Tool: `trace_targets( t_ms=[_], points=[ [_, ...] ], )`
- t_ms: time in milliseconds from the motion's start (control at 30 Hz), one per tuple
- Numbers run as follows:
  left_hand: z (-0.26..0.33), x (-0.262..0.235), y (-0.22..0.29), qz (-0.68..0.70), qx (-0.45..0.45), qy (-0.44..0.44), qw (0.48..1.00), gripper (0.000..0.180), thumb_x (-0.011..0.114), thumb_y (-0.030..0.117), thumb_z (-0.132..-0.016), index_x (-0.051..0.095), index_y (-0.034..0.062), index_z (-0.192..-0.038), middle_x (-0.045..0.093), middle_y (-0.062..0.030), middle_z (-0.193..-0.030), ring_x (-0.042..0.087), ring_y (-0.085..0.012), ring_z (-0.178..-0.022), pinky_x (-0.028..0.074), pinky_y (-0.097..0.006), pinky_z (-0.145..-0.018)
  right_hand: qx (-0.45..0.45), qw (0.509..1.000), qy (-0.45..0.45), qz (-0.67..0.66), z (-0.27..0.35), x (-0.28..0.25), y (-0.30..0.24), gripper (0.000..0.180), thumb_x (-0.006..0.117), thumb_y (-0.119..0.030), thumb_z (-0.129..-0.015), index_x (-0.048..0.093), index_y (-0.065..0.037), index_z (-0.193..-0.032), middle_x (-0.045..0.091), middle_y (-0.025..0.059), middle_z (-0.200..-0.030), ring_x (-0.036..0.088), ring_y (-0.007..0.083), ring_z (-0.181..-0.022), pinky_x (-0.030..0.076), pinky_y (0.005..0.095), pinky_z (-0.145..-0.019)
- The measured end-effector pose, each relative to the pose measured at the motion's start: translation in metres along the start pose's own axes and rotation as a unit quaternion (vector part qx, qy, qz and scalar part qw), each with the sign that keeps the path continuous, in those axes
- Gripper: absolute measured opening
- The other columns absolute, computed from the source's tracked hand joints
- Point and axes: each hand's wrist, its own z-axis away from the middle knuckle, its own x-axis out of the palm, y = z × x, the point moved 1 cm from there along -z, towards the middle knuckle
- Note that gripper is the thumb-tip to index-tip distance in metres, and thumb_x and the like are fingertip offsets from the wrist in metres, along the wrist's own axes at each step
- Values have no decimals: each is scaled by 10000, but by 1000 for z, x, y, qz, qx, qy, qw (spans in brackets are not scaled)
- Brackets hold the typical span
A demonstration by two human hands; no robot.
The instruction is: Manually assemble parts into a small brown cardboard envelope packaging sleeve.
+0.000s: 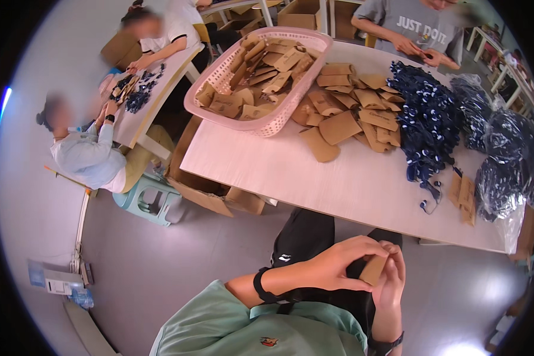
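Note:
In my lap, below the table's near edge, a small brown cardboard pillow box [374,270] is held between both hands. My left hand [332,265] grips it with thumb and fingers curved round its left side. My right hand [391,283] is closed about its right side, fingers bent at the upper end. Whether anything is inside the box cannot be seen. On the table [243,160] ahead lie a loose pile of similar pillow boxes [340,127] and a big heap of dark blue wired earphones [426,113]. One earphone set [433,196] trails out from the heap.
A pink plastic basket [267,126] full of pillow boxes stands at the table's far left. Clear bags of earphones [504,166] and a few boxes [463,196] lie right. Co-workers sit across and at a left table [154,89]. An open carton [202,193] is underneath.

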Motion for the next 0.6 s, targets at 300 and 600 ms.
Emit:
trace_targets(
  t_ms=[300,600],
  points=[
    [9,11,-2,379,-197,-12,904,847,519,565,-948,288,-42,-1492,476,-149,-1409,559,-232,-1162,468,-360,-928,-103,988,32,109,0,-14,-11,63,657,47,-880,618,21,-923,585,84,-930,579,147,-820,468,264,-713],
    [1,23,-17,347,-230,48,908,508,570,420,-961,618,-60,-1119,557,-166,-1081,672,-281,-807,541,-270,-446,-77,977,-13,199,6,-8,-29,89,704,-27,-875,663,23,-935,571,106,-986,608,155,-844,510,268,-688]
  ],
)
